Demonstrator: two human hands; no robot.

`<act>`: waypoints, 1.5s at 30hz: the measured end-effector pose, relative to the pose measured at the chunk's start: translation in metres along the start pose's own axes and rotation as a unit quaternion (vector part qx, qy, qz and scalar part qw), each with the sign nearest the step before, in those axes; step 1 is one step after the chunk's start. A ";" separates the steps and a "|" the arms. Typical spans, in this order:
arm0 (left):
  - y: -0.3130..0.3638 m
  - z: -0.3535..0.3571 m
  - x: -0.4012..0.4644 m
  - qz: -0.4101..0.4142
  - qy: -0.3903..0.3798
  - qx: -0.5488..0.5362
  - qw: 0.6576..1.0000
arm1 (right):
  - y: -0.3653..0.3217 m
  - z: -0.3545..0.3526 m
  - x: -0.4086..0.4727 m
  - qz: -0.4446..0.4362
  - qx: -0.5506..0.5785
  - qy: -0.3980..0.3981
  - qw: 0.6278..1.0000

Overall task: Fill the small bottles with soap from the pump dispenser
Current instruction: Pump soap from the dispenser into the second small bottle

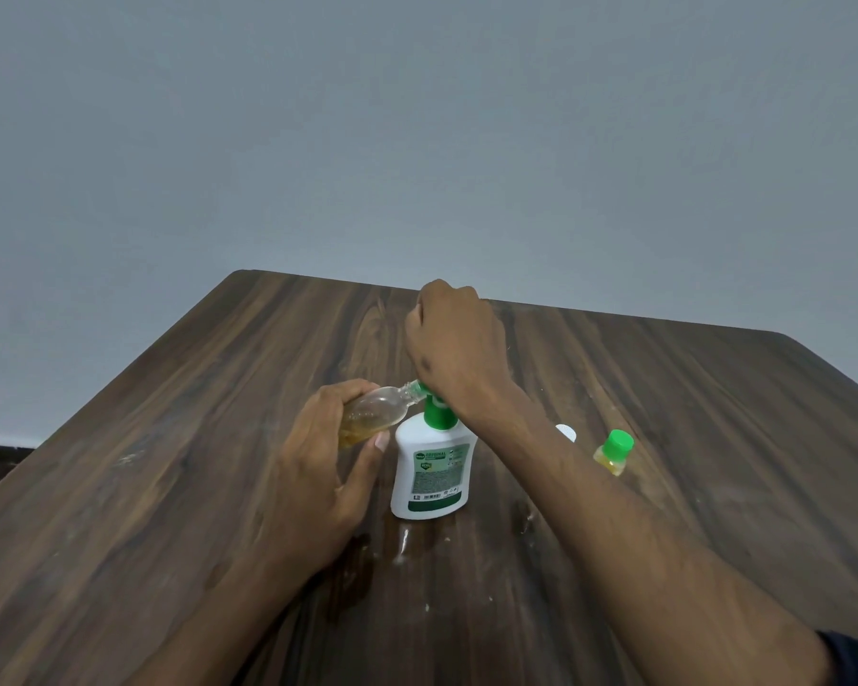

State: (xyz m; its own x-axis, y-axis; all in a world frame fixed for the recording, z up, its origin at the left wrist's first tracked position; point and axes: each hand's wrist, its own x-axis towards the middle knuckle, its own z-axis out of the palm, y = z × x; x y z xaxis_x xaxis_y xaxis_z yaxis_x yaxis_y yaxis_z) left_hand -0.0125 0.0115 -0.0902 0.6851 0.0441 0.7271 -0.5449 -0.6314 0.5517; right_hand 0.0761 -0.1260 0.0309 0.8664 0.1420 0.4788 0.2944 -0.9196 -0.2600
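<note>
Where right hand (454,339) fists over pump dispenser (434,475), nozzle hidden; left hand (318,467) grips small bottle (372,413); wood desk (169,462), grey wall (417,116).

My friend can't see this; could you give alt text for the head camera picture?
A left hand tilts a small clear bottle against the spout of a white soap dispenser while the right hand presses its pump, on a wooden table.

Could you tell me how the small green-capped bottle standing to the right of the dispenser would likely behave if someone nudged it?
The small green-capped bottle would probably slide or tip easily: it looks light, with only a little yellow liquid. Its rounded body suggests it could roll once down. With the cap on, spilling seems unlikely.
</note>
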 end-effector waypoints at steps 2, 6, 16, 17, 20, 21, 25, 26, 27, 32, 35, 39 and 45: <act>-0.001 0.000 0.000 0.003 -0.002 0.001 1.000 | 0.001 0.001 -0.001 0.009 -0.004 -0.013 1.000; 0.000 0.000 0.000 -0.003 -0.001 -0.002 1.000 | -0.001 -0.002 0.001 -0.002 -0.007 -0.003 1.000; -0.001 0.001 -0.001 0.001 0.000 -0.005 1.000 | -0.001 -0.001 0.000 0.005 -0.009 0.001 1.000; -0.001 0.001 -0.001 0.002 0.000 -0.004 1.000 | -0.001 -0.001 0.000 0.012 -0.006 -0.003 1.000; -0.002 0.001 -0.001 -0.004 -0.003 -0.001 1.000 | -0.001 -0.001 -0.001 0.016 -0.001 -0.013 1.000; -0.001 0.001 -0.001 -0.005 -0.003 -0.002 1.000 | -0.002 -0.002 -0.001 0.008 -0.003 -0.009 1.000; 0.000 0.001 0.000 -0.001 -0.002 -0.001 1.000 | -0.002 -0.003 -0.001 -0.001 -0.006 -0.001 1.000; -0.001 0.001 0.000 -0.001 -0.003 0.000 1.000 | -0.001 -0.002 -0.001 0.004 -0.005 -0.008 1.000; -0.001 0.001 0.000 -0.001 -0.004 0.000 1.000 | 0.000 -0.002 -0.002 0.008 -0.003 -0.013 1.000; 0.000 0.000 0.000 -0.001 -0.003 0.000 1.000 | -0.003 -0.004 0.000 -0.002 -0.007 -0.006 1.000; -0.002 0.001 -0.001 0.000 -0.005 0.005 1.000 | -0.001 -0.002 -0.001 0.016 -0.004 -0.021 1.000; 0.001 0.000 -0.001 0.000 -0.002 0.001 1.000 | -0.003 -0.003 0.000 0.006 -0.003 -0.013 1.000; -0.002 0.000 -0.001 -0.004 -0.007 0.002 1.000 | -0.002 -0.003 -0.002 0.020 -0.004 -0.026 0.999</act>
State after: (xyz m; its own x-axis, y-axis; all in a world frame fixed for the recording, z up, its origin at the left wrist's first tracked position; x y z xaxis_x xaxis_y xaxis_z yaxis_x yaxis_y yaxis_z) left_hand -0.0120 0.0123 -0.0920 0.6968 0.0380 0.7162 -0.5371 -0.6341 0.5563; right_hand 0.0731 -0.1254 0.0329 0.8972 0.1234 0.4240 0.2558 -0.9279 -0.2712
